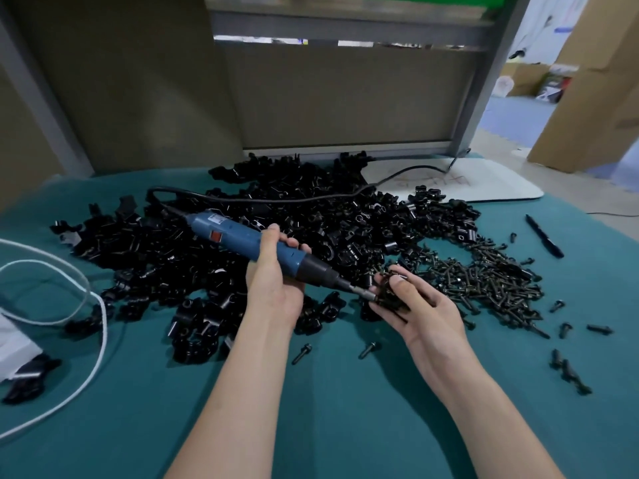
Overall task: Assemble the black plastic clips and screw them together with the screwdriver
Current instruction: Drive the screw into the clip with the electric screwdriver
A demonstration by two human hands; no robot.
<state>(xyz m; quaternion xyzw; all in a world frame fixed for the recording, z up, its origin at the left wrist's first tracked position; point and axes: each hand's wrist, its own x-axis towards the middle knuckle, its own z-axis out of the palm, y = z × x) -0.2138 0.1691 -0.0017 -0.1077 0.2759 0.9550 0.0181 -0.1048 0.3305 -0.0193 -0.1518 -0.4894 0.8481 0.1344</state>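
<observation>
My left hand point(273, 281) grips a blue electric screwdriver point(242, 238) by its body, with the tool slanting down to the right. Its metal bit point(361, 292) touches a black plastic clip point(389, 292) that my right hand point(418, 305) holds between thumb and fingers. A big heap of black clips point(276, 229) covers the middle of the green table point(345, 392). To the right lies a pile of black screws point(484, 278). Two loose screws point(368, 350) rest on the cloth in front of my hands.
The screwdriver's black cable point(276, 198) runs back across the heap to a white board point(484, 181). A black pen point(544, 236) lies at the right. A white cord point(93, 305) loops at the left beside a white bag point(14, 347). A grey partition point(345, 98) stands behind.
</observation>
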